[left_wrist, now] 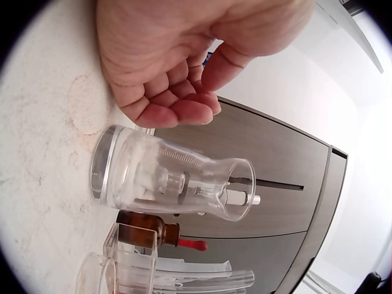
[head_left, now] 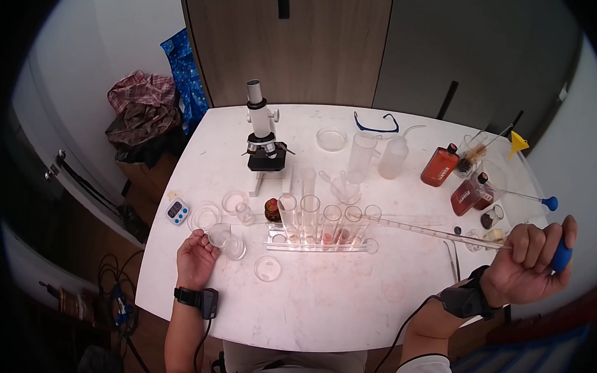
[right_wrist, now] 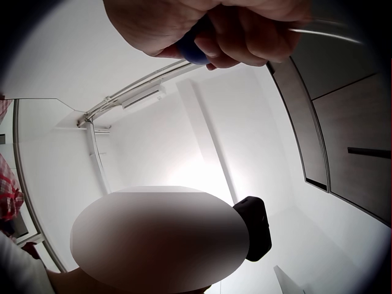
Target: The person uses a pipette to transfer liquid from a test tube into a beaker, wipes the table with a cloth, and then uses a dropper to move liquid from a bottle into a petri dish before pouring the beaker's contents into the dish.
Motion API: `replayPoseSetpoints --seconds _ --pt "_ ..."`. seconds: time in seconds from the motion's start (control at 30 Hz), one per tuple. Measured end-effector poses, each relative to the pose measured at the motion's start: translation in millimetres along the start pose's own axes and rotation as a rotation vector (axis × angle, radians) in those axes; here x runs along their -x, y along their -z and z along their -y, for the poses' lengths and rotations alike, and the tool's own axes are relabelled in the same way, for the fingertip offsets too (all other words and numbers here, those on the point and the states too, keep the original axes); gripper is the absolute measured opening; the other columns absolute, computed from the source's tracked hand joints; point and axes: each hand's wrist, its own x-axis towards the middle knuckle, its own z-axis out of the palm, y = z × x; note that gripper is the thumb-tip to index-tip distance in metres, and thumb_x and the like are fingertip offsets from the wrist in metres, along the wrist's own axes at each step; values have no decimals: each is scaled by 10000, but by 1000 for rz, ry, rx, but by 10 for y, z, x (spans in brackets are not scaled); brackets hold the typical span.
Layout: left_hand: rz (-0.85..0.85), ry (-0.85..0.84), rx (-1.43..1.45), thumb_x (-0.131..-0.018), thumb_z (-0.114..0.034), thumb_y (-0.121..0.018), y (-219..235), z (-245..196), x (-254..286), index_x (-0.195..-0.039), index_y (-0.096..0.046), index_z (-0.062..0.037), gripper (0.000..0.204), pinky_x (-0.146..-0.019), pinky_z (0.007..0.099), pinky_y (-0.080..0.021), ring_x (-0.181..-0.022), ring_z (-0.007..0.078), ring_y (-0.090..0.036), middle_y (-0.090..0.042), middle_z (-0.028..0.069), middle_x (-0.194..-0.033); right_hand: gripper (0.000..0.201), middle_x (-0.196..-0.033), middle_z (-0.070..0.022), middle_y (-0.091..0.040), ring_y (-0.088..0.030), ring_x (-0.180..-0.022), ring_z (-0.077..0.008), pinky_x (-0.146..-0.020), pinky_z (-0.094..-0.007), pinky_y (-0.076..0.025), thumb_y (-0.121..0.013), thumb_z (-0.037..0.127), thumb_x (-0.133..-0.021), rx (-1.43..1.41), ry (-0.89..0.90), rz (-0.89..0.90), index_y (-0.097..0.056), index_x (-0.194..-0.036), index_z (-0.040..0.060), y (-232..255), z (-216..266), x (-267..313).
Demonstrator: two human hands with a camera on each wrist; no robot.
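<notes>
My right hand (head_left: 528, 263) is raised at the table's right side, gripping a long graduated glass pipette (head_left: 436, 234) by its blue rubber bulb (head_left: 562, 257). The bulb (right_wrist: 195, 49) also shows under the curled fingers in the right wrist view. Leftward, the pipette's thin end reaches over the rims of the wide tubes (head_left: 332, 218) in a clear rack (head_left: 309, 245). My left hand (head_left: 198, 259) hangs loosely curled at the left, holding nothing. Right beside its fingertips stands a clear glass flask (left_wrist: 165, 174) with a pouring lip and graduation marks.
Behind the rack are a brown dropper bottle (head_left: 272, 211), a microscope (head_left: 267, 152), a mortar (head_left: 345, 188), a jug (head_left: 362, 159) and a wash bottle (head_left: 394, 157). Red-brown bottles (head_left: 440, 166) stand at right, with tweezers (head_left: 452, 260) nearer. A timer (head_left: 177, 210) and petri dishes (head_left: 267, 268) lie leftward.
</notes>
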Motion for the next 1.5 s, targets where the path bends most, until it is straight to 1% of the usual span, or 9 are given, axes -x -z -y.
replayPoseSetpoints --seconds 0.17,0.53,1.33,1.5 --pt "-4 0 0 -902 -107 -512 1 2 -1 -953 -567 -82 79 -746 322 -497 -719 142 -554 -567 10 -764 245 -526 38 -355 -225 -375 -27 -367 -209 -168 -609 188 -880 -9 1 4 -409 -994 103 0 -8 2" --pt "-4 4 11 -903 -106 -513 -13 0 -7 -945 -565 -82 71 -748 339 -514 -704 150 -568 -576 14 -758 207 -524 40 -353 -222 -375 -25 -360 -210 -177 -577 157 -889 9 9 19 -406 -992 103 23 -3 2" --pt "1 -3 5 -907 -112 -513 8 2 -14 -955 -573 -80 83 -751 321 -509 -726 145 -571 -581 10 -766 207 -542 33 -357 -236 -394 -35 -391 -216 -218 -586 132 -903 38 -11 48 -413 -1014 105 47 12 14" --pt "9 -1 16 -908 -112 -510 17 2 -16 -953 -572 -81 83 -749 320 -510 -723 143 -569 -579 10 -767 203 -541 31 -366 -240 -389 -32 -386 -211 -203 -581 146 -909 33 10 31 -415 -1017 102 23 -13 13"
